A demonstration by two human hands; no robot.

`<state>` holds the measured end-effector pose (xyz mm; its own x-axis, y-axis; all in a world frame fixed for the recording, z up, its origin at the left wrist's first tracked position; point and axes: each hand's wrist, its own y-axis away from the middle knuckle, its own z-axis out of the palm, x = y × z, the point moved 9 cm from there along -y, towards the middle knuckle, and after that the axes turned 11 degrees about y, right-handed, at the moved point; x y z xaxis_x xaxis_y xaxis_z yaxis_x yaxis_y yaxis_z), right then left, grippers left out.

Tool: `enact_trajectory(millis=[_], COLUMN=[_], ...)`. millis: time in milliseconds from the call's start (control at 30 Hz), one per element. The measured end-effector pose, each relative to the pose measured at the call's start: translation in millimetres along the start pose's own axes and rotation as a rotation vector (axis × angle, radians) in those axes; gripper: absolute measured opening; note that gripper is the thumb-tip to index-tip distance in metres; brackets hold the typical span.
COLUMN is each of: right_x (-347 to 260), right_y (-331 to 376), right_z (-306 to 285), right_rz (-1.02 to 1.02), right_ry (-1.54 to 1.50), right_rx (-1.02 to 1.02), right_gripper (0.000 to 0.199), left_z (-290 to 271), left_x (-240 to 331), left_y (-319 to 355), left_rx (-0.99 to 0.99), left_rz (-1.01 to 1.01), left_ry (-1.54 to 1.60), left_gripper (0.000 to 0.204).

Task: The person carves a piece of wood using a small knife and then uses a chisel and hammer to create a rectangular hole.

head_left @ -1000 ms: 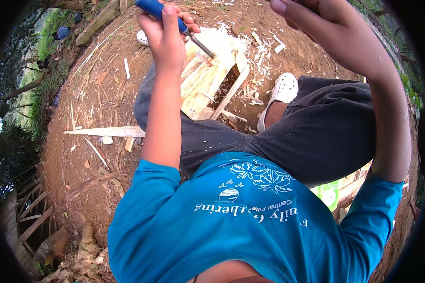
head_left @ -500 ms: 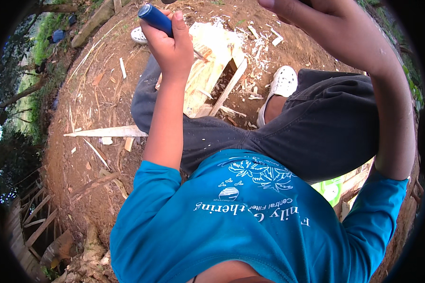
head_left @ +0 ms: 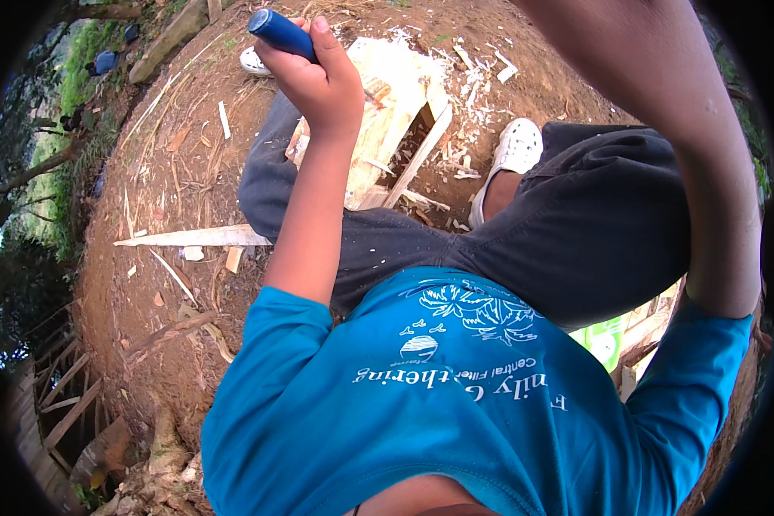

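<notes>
Raised at the upper left, my left hand (head_left: 331,86) is wrapped round a thick blue cylindrical handle (head_left: 279,33). The handle's flat end points up and to the left; whatever it belongs to is hidden. Below and right of that hand lies a pale, freshly cut wooden piece (head_left: 385,129) between my legs, with a dark gap and a narrow strip along its right side. My right forearm (head_left: 662,77) reaches up past the top edge, so the hand is out of sight.
Wood shavings (head_left: 473,73) litter the brown soil around the wooden piece. A long pointed pale stake (head_left: 202,237) lies left of my knee. White clogs (head_left: 518,148) are on my feet. Broken slats (head_left: 69,404) lean at the lower left. Behind my right thigh is something bright green (head_left: 600,340).
My right hand has risen out of the top of the picture. My left hand, still round the blue handle, has shifted slightly right.
</notes>
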<state>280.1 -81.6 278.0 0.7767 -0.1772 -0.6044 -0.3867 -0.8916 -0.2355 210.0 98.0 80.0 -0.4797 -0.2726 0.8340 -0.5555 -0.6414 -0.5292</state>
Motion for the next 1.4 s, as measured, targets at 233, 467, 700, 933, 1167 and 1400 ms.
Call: enact_trajectory(millis=[233,467,700,933,1167,1400], right_x=[-21,12,11,7,32,7], right_y=[-3,-12,-16,-1,-7,11], right_z=[20,35,30,18,28,-8], right_rz=[0.093,0.187,-0.008,0.135,0.137,0.129], right_ry=[0.365,0.237,0.130,0.202,0.167,0.163], right_rx=[0.139,-0.156,-0.001,0.010,0.029,0.131], right_gripper=[0.023,0.023,0.023,0.024,0.024,0.023], left_z=[8,7,-5,4,13,39], left_x=[12,9,-1,-1,4,15], left_y=[3,0,-5,-9,-9,-9], left_rx=[0.002,-0.033,-0.062,-0.085,-0.121,-0.174], left_rz=[0.088,0.085,0.140,0.083,0.114,0.109], left_ry=[-0.049,-0.072,-0.157,-0.149,-0.206,-0.214], left_gripper=[0.032,0.033,0.033,0.031,0.034,0.031])
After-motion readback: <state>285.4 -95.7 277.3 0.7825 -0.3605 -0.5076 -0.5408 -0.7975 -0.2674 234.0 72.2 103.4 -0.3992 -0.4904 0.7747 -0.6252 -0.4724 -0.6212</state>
